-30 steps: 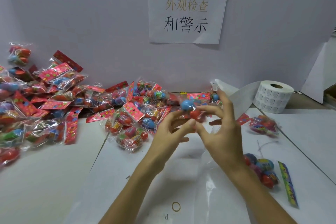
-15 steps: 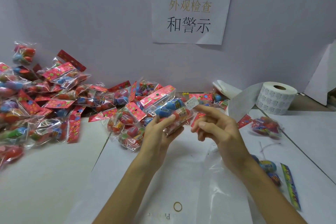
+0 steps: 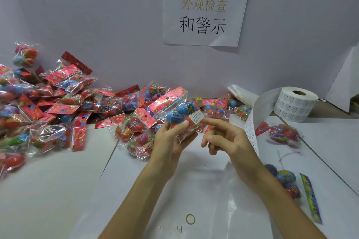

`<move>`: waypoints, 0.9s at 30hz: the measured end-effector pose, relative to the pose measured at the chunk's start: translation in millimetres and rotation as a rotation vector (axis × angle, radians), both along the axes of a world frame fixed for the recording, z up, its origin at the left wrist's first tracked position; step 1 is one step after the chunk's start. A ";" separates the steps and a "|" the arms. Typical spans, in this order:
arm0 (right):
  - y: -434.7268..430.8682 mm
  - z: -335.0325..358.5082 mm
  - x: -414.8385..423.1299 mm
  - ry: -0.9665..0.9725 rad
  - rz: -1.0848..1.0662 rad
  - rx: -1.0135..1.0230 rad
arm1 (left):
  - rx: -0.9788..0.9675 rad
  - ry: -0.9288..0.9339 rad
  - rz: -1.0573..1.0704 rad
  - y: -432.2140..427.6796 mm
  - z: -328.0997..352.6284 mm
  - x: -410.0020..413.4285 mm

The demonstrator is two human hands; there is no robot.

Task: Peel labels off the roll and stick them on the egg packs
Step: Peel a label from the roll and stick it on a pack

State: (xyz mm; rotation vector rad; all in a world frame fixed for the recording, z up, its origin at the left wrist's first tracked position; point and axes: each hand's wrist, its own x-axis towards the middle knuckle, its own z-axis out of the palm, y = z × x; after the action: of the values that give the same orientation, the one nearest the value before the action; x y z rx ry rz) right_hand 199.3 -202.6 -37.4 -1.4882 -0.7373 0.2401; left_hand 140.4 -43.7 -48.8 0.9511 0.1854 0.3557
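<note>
Egg pack held up off the tabletop, centre of view, in the left grip. Fingers curl under the cellophane and the thumb lies on top, just beside the label.

Label is a small white warning sticker. It lies on the clear face of the pack over the eggs, below the red header card. I cannot tell whether all of it is flat yet.

Right grip pinches nothing. Its index finger is straight, with the tip at the label's right edge, and the other fingers are loosely bent.

Step in hand, as I read it: pressing the label home.
- The film is slack and the eggs under it are round, so I'd press against an egg, not the loose film between them.
- Rub from the middle out to the corners, to avoid creases.
- The left thumb can pin the film taut meanwhile.

Label roll stands upright at far right. Its backing strip trails toward the hands, within reach for the next peel. Heap of packs lies to the left, and another pack near the roll.
</note>
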 end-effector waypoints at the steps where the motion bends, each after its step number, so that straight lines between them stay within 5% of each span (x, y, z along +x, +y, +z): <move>1: 0.1 -0.6 0.4 -0.006 -0.005 -0.007 | 0.000 -0.002 0.001 0.0 0.4 -0.2; 20: 3.0 -18.5 1.5 -0.514 -0.277 -0.430 | -0.003 0.041 0.037 0.0 -3.6 3.3; 27: -0.9 -17.3 10.9 -0.422 -0.335 -0.414 | -0.024 0.022 0.009 -0.7 -1.7 2.7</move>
State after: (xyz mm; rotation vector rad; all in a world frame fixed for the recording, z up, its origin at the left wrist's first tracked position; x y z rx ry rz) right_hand 210.3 -203.5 -54.7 -2.0642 -0.7843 -0.1969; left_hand 143.1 -44.4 -50.6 0.9310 0.2135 0.3511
